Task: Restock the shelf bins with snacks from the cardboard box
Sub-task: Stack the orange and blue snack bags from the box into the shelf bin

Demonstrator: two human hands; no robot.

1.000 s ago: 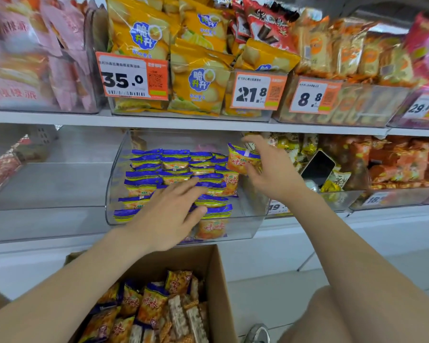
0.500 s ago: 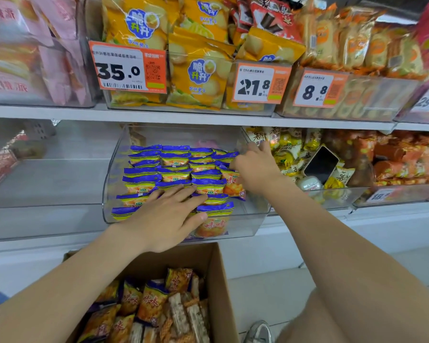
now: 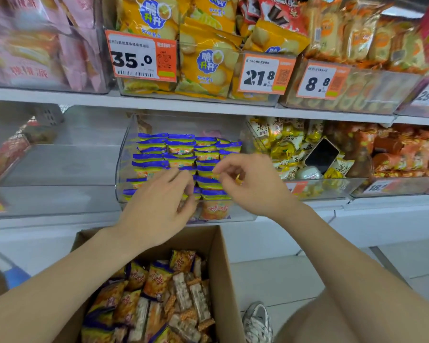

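Right hand (image 3: 253, 186) had drawn forward from the back corner of the clear bin (image 3: 123, 174); fingers curled, pinch uncertain. Left hand (image 3: 156, 211) lay straight-fingered on the snack packets (image 3: 181, 147). Best: square rows, then refill from cardboard box (image 3: 224, 268).

Your one camera sits on your head, looking forward and down at the snack shelves (image 3: 183, 105) from close in. The clear shelf bin (image 3: 120, 174) fills the centre, with the open cardboard box (image 3: 223, 268) nearest you, low in frame.
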